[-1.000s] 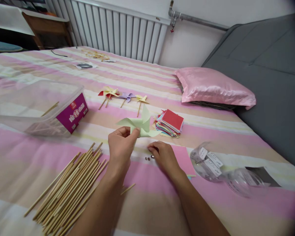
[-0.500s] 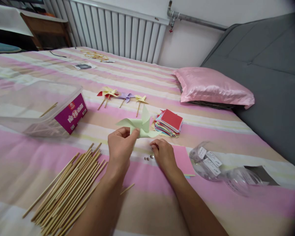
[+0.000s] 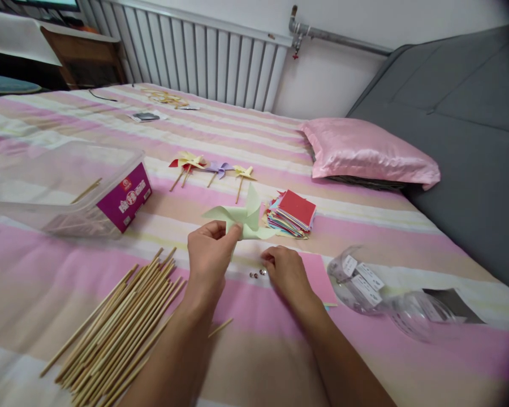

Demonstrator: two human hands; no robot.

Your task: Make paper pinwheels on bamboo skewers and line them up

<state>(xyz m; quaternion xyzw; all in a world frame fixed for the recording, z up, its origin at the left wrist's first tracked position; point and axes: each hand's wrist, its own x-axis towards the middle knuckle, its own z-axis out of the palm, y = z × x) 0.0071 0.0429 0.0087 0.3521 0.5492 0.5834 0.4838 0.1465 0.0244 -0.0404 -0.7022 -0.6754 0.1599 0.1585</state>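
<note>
My left hand (image 3: 210, 249) pinches a pale green paper pinwheel (image 3: 248, 215) between thumb and fingers, its blades spread above the bed. Close by on the right, my right hand (image 3: 286, 271) is low over the sheet with its fingers curled together; whatever is between the fingertips, if anything, is hidden. Several small shiny metal pieces (image 3: 257, 275) lie just left of those fingers. Under and beside the right wrist is a pink paper sheet (image 3: 318, 277). A stack of coloured paper squares (image 3: 297, 208), red on top, sits beyond the right hand.
Bamboo sticks (image 3: 119, 333) lie in a pile at left front, with a clear plastic box (image 3: 123, 195) behind them. Finished pinwheels, one purple (image 3: 219, 168), lie farther back. Clear round containers (image 3: 358, 282) are on the right. A pink pillow (image 3: 369, 150) rests by the grey headboard (image 3: 458, 113).
My right hand has lowered slightly toward the sheet near the small metal pieces. My left hand keeps the green pinwheel in nearly the same place.
</note>
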